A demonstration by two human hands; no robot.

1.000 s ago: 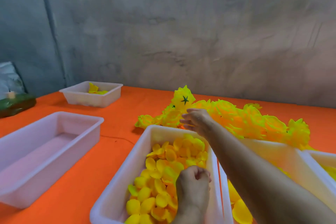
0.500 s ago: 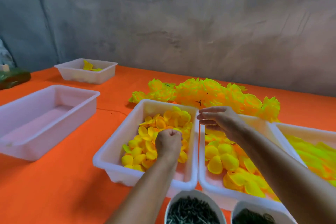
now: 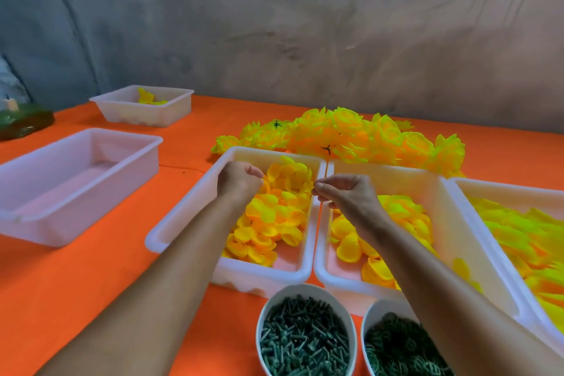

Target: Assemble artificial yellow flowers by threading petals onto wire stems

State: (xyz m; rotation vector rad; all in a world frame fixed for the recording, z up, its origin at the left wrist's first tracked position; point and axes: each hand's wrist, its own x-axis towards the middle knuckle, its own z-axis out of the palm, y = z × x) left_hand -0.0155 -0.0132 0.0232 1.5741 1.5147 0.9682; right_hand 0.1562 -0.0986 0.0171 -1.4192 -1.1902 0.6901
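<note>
- Left hand (image 3: 239,181) hangs over the petal tray (image 3: 183,220), fingers curled with thumb and forefinger tips close together above the petals (image 3: 268,214); whether a petal is pinched between them I cannot tell.
- Right hand (image 3: 345,194) hovers just right of the same tray's far right corner, over the seam with the second tray (image 3: 439,192); its fingers are curled in a pinch, and anything in it is too thin or small to make out.
- Finished flowers (image 3: 351,137) lie heaped just behind the petal tray, on the orange table (image 3: 91,284).
- Two bowls sit in front of the tray: the stem bowl (image 3: 305,336) of dark green pegs, and a second bowl (image 3: 399,345) of dark green pieces to its right.
- Third tray (image 3: 518,223) of yellow-green petals stands far right of the petal tray; an empty tub (image 3: 73,174) and a small tub (image 3: 143,104) stand to its left.
- Likely step: picking a petal to thread.
- Risks, as I judge them:
  - Petals are thin and nested, so a pinch may lift two at once.
  - A small hole could miss the stem tip and crease or tear.
  - Forearms cross above the bowls; a lowered arm might tip one and scatter pegs.
</note>
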